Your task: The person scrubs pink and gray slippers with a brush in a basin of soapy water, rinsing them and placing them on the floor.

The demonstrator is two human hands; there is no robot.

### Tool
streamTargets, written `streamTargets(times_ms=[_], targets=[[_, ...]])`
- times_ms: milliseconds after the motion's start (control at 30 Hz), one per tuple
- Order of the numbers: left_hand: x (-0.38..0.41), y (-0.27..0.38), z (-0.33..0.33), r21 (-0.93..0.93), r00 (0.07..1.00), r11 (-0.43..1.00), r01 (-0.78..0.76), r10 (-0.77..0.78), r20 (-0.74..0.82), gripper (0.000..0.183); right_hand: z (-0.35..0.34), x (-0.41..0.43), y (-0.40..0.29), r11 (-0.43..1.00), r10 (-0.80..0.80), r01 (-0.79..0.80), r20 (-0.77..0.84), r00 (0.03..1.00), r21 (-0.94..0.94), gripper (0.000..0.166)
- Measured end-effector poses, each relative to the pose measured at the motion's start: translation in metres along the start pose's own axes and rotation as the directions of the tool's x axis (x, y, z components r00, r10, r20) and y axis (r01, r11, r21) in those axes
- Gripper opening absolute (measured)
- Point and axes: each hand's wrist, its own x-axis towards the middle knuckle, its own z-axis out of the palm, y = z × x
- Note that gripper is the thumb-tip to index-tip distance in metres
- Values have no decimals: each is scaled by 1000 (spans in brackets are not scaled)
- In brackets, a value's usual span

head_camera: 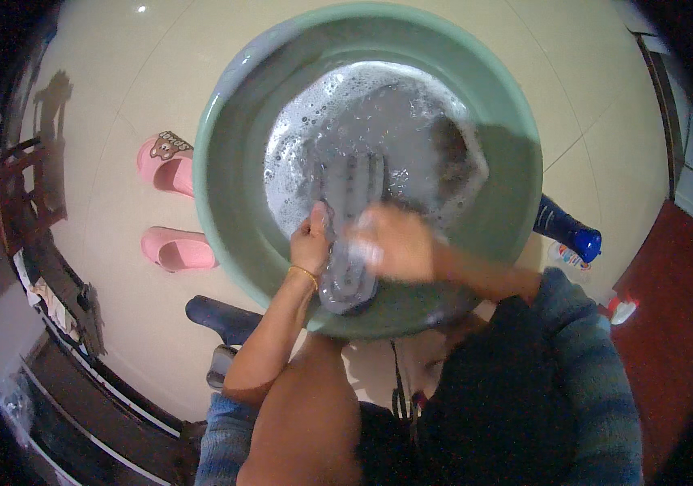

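Note:
A large green plastic basin (522,176) holds grey soapy water (376,127) with white foam round its edge. My left hand (313,240), below a thin bracelet, grips the left edge of a long grey ridged object (349,291), possibly a washboard. That object slants from the near rim into the water, its far end wet or submerged. Over its right side is my right hand (401,243), blurred, closed round something whitish (363,252) that I cannot make out. A dark patch (452,152) shows in the water at the right; what it is cannot be told.
Pink clogs (179,249) stand on the tiled floor left of the basin, with a dark sock-like foot or shoe (225,316) nearer. On the right are a dark blue item with a bright blue end (586,243), a white printed container (568,255) and a red mat (662,328).

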Motion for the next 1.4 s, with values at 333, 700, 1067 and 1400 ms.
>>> streamTargets(times_ms=[333, 700, 1067, 1400], targets=[[9, -5, -8, -51, 997, 998, 45, -42, 60, 62, 6, -14, -19, 908, -344, 338, 20, 939, -246, 52], [-3, -3, -2, 28, 1000, 1000, 11, -11, 10, 57, 18, -12, 0, 958, -217, 205, -41, 975, -202, 49], [-2, 0, -1, 59, 998, 998, -27, 29, -48, 56, 2, 3, -3, 943, -247, 247, 29, 969, -222, 37], [5, -6, -3, 130, 998, 990, -55, 53, 21, 66, 21, -5, 0, 956, -277, 269, -55, 959, -115, 37]])
